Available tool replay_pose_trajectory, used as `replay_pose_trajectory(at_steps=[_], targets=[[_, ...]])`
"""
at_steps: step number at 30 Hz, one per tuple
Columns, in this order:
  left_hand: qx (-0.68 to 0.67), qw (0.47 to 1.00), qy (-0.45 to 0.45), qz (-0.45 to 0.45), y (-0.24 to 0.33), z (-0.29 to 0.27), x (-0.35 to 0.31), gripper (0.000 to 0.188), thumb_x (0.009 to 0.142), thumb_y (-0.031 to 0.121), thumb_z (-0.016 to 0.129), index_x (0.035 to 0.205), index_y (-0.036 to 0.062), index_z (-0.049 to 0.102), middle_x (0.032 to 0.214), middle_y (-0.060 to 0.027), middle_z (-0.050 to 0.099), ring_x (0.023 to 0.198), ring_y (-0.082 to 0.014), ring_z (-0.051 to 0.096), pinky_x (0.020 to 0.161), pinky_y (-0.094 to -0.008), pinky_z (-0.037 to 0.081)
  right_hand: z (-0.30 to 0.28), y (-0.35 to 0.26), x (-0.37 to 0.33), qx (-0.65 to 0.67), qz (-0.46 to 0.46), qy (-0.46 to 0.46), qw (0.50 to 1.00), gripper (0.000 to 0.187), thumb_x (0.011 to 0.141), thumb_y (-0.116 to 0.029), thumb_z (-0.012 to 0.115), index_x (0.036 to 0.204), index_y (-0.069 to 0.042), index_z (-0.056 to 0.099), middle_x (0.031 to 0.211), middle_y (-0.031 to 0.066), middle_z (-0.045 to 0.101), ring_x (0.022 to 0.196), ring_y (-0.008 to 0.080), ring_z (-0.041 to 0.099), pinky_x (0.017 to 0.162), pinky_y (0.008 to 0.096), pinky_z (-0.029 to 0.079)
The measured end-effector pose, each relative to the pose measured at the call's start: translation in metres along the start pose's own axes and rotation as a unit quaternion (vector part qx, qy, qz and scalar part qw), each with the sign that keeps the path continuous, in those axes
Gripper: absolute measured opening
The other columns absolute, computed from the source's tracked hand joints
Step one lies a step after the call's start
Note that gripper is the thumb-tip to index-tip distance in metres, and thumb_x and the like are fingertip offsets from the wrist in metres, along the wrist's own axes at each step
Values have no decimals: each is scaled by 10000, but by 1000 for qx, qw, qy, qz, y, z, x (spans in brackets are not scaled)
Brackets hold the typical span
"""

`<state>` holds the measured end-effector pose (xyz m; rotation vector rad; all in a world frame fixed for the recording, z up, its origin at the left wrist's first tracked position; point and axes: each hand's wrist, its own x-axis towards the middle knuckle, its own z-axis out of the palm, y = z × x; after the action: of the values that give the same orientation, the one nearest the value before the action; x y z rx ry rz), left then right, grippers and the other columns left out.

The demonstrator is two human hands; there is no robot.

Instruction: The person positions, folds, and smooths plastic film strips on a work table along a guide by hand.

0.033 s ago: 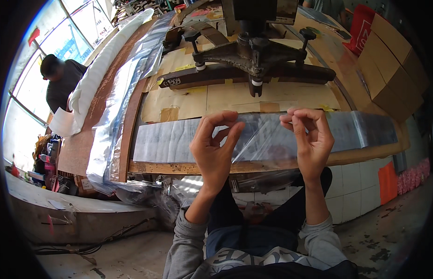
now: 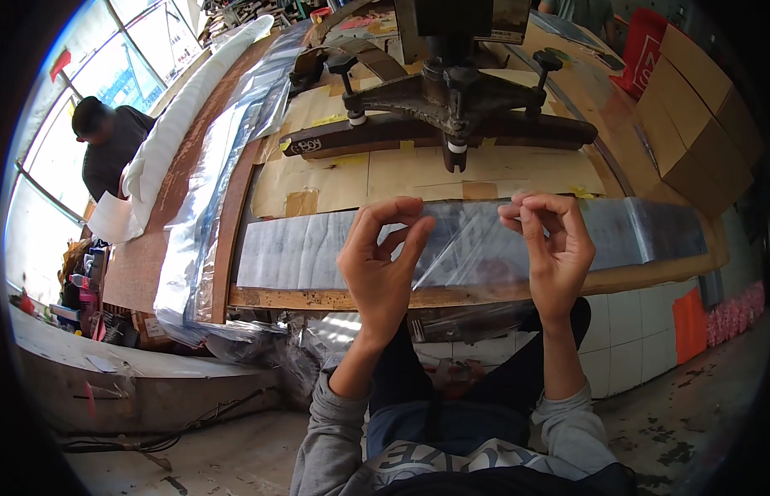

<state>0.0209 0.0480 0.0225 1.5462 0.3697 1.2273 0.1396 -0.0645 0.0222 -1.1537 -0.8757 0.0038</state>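
Observation:
My left hand [image 2: 383, 256] is raised over the near edge of the worktable, its thumb and fingers curled into a pinch. Level with it, my right hand [image 2: 554, 248] pinches in the same way. A thin clear plastic film [image 2: 468, 260] with shiny diagonal creases spans the space between them, and both hands seem to grip its upper edge. Its outline is hard to make out. Below and behind lies a long strip of stacked translucent plastic sheets [image 2: 290, 252] along the table's front, reaching past both hands.
A black metal press head with a crossbar [image 2: 451, 128] stands over the tan board [image 2: 319, 186]. Cardboard boxes [image 2: 691, 124] are at the right. Long plastic sheeting [image 2: 207, 207] and a white foam roll [image 2: 178, 124] run along the left, where another person [image 2: 112, 149] stands.

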Motion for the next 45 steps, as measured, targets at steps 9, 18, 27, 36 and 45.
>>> replay_pose_trajectory(at_steps=[9,18,27,36,45], targets=[[2,1000,-4,9,-1,-1,0,233,765,-109,645,982,-37,598,976,-74,584,874,-109,591,758,-224,547,-1,-8,-1,0,23,5,1000,78,872,53,538,944,60,569,928,135,612,854,204,653,779,303,570],[20,1000,-13,-13,-7,-7,16,212,782,-97,625,982,-29,609,976,-73,605,880,-114,612,747,-234,552,2,0,11,-22,116,-1,993,60,871,27,551,920,58,570,886,128,649,872,184,662,736,238,542],[273,929,-249,-24,-55,-25,62,149,773,41,652,915,0,666,915,-94,675,848,-173,661,721,-278,517,-7,58,40,-218,158,-110,957,81,813,6,602,859,72,607,826,144,663,746,185,680,653,249,527],[298,916,-268,36,-89,-17,93,131,799,37,603,898,-12,674,907,-143,643,822,-256,665,706,-311,526,-1,88,69,-393,32,-150,907,71,739,-9,623,785,35,655,833,171,617,757,314,626,701,367,487],[422,834,-293,202,-80,-15,90,233,830,37,542,1045,13,630,909,-144,550,846,-315,569,760,-395,466,0,96,72,-401,6,-145,905,75,743,5,614,800,31,655,880,167,588,779,329,605,707,393,471]])
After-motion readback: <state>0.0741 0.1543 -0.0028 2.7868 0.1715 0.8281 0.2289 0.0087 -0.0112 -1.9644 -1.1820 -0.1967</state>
